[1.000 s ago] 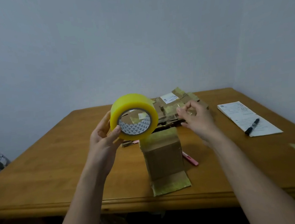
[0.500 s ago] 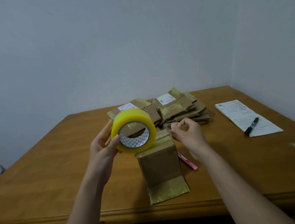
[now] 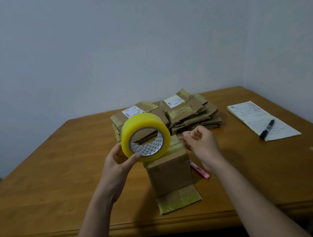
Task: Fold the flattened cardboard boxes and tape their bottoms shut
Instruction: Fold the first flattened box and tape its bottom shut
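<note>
Down comes the tape roll (image 3: 145, 136), now touching the top of the folded box (image 3: 169, 171), L hand (image 3: 118, 163) gripping it w/ thumb through the core. R hand (image 3: 201, 142) has drawn in beside the roll, fingertips pinched, prob. on the clear tape end, hard to see. Box stands upright mid-table (image 3: 63, 183), brown, yellowed tape on its flap. Flat boxes (image 3: 189, 113) stacked behind.

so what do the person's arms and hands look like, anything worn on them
Both forearms are bare as far as the frame shows: no sleeves in view. The left hand and right hand wear no gloves, and no rings, watch or bracelet can be seen on the fingers or wrists.
</note>
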### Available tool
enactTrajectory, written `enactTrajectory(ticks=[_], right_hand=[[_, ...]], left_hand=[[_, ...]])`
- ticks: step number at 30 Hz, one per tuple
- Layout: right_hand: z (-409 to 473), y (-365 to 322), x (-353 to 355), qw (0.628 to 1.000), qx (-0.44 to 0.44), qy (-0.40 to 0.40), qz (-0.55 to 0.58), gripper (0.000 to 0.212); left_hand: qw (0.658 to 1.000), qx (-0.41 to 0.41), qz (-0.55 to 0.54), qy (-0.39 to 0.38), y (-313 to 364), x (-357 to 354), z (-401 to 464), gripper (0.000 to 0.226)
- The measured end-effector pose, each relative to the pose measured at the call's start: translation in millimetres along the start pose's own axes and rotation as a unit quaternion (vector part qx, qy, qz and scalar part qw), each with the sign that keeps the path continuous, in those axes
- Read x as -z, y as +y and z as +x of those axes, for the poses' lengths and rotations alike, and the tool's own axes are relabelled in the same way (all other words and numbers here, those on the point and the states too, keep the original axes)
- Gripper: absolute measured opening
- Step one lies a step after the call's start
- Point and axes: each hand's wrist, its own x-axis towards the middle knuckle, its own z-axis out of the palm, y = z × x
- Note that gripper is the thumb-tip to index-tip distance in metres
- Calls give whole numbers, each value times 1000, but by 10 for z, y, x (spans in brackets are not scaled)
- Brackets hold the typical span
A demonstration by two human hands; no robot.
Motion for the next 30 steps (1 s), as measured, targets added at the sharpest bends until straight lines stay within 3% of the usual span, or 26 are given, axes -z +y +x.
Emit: enactTrajectory(ticks=[12, 15, 21, 30], right_hand=[[1, -6, -25, 1000, 11, -1, 5, 24], [15, -22, -39, 1000, 11, -13, -18, 24], [-32, 23, -68, 996, -54, -9, 69, 21], [-44, 102, -106, 992, -61, 17, 108, 18]], left_hand=[[999, -26, -30, -14, -212, -80, 18, 62], [998, -34, -41, -23, -200, -55, 42, 49], [998, -50, -12, -34, -182, -95, 58, 46], [997, -65, 13, -36, -240, -81, 84, 47]])
